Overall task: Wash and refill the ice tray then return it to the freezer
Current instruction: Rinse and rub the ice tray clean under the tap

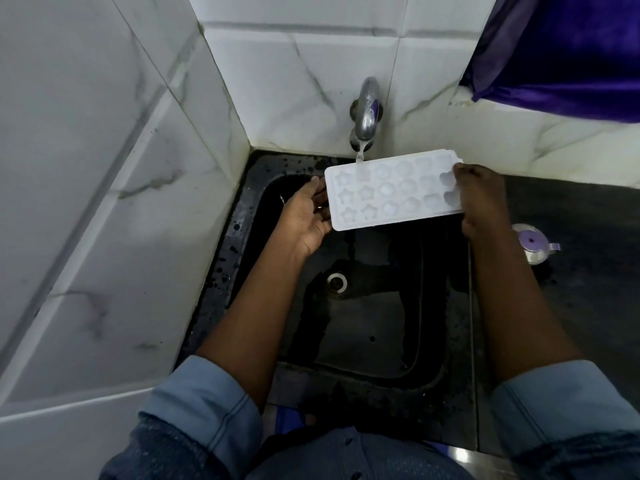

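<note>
While water (pixel 360 156) falls from the tap (pixel 367 112) onto the far left part of the ice tray (pixel 391 194), the tray is held nearly flat over the upper half of the black sink (pixel 242 216), in the centre of the frame, with its moulds facing up. Its far long edge lies just under the spout and near the back wall. Its left short edge stops near the left rim of the basin, and its right short edge is about where the sink meets the counter (pixel 581 289). The left hand (pixel 308 216) is palm up at the left short edge, fingers nearly straight and touching the tray's border; whether some go under it I cannot tell. The right hand (pixel 481 199) grips the right short edge, thumb on top at the far corner, the other fingers curled below. Under the tray and toward the bottom of the frame the basin is open and wet, with the drain (pixel 336 281) in its floor. On the dark counter at the right stands a small object with a purple top (pixel 531 242). White marble-look tiles (pixel 104 168) cover the walls, and a purple cloth (pixel 568 53) hangs in the upper right.
</note>
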A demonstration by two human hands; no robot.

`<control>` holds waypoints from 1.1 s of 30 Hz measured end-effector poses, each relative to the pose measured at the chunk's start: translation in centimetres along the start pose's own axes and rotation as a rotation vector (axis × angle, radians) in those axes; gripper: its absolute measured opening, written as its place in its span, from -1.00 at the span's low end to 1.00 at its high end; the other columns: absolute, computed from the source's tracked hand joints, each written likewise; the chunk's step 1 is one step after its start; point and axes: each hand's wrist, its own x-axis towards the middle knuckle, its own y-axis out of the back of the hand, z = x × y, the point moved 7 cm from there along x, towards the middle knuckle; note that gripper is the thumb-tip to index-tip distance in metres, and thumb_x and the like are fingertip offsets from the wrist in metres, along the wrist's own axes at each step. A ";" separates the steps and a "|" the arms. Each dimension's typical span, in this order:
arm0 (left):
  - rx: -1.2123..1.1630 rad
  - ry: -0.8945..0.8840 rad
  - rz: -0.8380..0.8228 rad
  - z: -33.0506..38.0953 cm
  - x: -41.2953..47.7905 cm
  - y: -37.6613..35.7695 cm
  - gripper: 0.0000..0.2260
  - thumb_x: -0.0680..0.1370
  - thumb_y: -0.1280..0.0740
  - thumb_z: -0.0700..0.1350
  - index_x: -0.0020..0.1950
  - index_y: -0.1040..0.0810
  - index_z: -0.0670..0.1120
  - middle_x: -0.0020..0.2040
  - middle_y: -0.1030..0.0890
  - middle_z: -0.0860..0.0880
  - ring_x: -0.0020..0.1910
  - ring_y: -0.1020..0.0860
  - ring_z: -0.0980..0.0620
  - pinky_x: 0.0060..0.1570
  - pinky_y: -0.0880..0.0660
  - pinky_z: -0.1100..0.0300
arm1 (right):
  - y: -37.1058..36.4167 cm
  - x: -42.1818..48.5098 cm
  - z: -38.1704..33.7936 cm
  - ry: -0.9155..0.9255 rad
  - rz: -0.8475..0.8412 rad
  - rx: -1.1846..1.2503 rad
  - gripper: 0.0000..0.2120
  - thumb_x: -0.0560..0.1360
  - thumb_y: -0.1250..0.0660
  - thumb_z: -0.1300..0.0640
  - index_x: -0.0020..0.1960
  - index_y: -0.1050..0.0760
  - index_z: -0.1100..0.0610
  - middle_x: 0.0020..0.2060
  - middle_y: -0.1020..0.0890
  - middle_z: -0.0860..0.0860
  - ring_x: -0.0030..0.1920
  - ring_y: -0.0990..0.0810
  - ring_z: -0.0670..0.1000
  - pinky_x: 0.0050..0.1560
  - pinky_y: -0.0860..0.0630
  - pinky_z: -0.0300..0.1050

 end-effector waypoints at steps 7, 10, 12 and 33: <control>-0.012 0.006 0.000 -0.1 -0.8 1.0 -0.79 0.72 -0.28 -0.02 0.04 -0.64 -0.09 0.03 -0.68 -0.06 -0.04 -0.65 -0.06 -0.03 -0.63 -0.03 | -0.8 -1.6 -0.1 -0.016 -0.010 0.072 -0.88 0.62 -0.36 0.17 -0.06 -0.63 0.13 -0.25 -0.67 -0.05 -0.43 -0.60 -0.17 -0.34 -0.52 -0.29; -0.055 -0.027 0.031 0.5 -1.0 3.1 -0.78 0.70 -0.30 0.00 0.05 -0.66 -0.09 -0.02 -0.72 -0.04 -0.04 -0.67 -0.05 -0.03 -0.62 -0.02 | -2.7 -2.3 0.0 -0.040 -0.079 0.040 -0.87 0.63 -0.33 0.14 0.06 -0.63 0.15 -0.14 -0.73 0.00 -0.40 -0.64 -0.09 -0.34 -0.55 -0.28; -0.093 -0.047 0.057 1.0 -1.2 4.7 -0.78 0.69 -0.30 0.01 0.06 -0.66 -0.10 -0.02 -0.72 -0.04 -0.05 -0.66 -0.04 -0.03 -0.60 0.00 | -4.2 -2.9 0.1 -0.047 -0.127 0.014 -0.87 0.64 -0.31 0.15 0.09 -0.62 0.16 -0.09 -0.74 0.00 -0.37 -0.65 -0.06 -0.34 -0.56 -0.30; -0.101 -0.094 0.107 -0.5 -2.7 4.8 -0.66 0.71 -0.27 0.02 0.46 -0.49 -0.05 0.26 -0.62 -0.16 0.12 -0.64 -0.07 -0.05 -0.56 0.06 | -3.2 -4.4 -0.2 -0.008 -0.080 0.056 -0.88 0.63 -0.31 0.27 0.08 -0.63 0.18 -0.20 -0.67 -0.06 -0.47 -0.62 -0.22 -0.39 -0.53 -0.33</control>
